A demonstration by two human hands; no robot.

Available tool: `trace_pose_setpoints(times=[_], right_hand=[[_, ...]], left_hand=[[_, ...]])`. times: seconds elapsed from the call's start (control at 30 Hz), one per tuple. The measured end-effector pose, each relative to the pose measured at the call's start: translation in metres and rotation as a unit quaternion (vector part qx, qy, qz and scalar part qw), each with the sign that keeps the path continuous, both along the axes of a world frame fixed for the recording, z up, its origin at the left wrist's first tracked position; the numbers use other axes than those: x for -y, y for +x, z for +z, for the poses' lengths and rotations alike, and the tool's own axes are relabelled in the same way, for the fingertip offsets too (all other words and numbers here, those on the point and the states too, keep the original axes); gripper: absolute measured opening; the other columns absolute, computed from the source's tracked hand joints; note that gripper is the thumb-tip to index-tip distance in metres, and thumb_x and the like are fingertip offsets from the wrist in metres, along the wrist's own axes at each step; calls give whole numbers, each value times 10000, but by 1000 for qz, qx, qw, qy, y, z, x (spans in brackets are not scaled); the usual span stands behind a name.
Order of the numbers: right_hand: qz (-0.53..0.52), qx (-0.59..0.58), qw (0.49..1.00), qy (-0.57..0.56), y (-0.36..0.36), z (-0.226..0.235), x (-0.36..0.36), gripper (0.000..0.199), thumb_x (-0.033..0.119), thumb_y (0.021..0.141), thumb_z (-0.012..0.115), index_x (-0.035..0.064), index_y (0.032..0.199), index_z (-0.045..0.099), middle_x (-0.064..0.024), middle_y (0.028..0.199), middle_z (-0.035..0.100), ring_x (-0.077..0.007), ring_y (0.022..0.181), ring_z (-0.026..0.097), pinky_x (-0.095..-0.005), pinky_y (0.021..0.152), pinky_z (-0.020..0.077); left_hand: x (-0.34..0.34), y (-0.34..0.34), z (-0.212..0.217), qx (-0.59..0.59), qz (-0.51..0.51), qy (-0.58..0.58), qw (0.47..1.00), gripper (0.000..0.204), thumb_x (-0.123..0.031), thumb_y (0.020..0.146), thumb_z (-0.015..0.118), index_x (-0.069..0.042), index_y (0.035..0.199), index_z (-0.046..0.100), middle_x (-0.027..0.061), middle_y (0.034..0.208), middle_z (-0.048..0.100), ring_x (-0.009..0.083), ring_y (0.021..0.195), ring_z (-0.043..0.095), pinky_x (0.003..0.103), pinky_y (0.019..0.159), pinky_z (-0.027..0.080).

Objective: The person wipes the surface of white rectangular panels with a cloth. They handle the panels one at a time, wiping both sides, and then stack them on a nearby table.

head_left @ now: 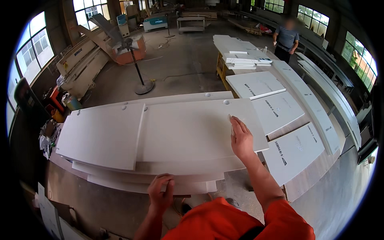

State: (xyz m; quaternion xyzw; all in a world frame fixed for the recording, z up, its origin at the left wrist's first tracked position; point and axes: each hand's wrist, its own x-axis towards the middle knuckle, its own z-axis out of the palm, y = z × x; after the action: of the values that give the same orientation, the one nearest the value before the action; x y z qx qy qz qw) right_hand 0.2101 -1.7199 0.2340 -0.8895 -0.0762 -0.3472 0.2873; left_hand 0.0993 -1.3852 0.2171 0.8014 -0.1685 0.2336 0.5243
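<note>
A large white panel (188, 128) with a small round hole near its far right corner lies on a stack before me. My right hand (242, 138) rests on its right part, fingers together, with a thin pale piece (231, 119) at the fingertips, too small to name. By the stack's near edge is my left hand (161, 191), its fingers curled in toward the thumb. Whether it grips anything is hidden. Another white panel (102, 134) overlaps the left part of the large one, and lower panels (152, 186) stick out toward me.
To the right, white printed panels (294, 150) lie on a long table, with a small stack of boards (240, 60) farther off. A person (287, 38) stands behind it. A pedestal fan (138, 72) and a beige machine (82, 60) stand at the far left.
</note>
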Motion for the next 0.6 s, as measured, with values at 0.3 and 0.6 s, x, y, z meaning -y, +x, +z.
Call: trace_pose_setpoints(times=[0.3,0.6], right_hand=[[227,-164,960,-26,60,-20,-116,478,4,900,656,24,1375,607,-169,1353,657,-354,1265,626,-440,1065,522],[445,-149,847,-249,76,-12,-361,749,538,1065,446,-28,1554,401,-288,1652,284,-421,1560,229,-499,1286,165]], left_hand=[[-104,23,-11,33,113,40,992,162,73,876,686,1,1021,676,153,1053,723,269,930,721,336,809,571],[-255,79,1,36,254,178,950,216,-52,870,736,-13,1074,678,172,1206,684,377,1114,654,467,947,517]])
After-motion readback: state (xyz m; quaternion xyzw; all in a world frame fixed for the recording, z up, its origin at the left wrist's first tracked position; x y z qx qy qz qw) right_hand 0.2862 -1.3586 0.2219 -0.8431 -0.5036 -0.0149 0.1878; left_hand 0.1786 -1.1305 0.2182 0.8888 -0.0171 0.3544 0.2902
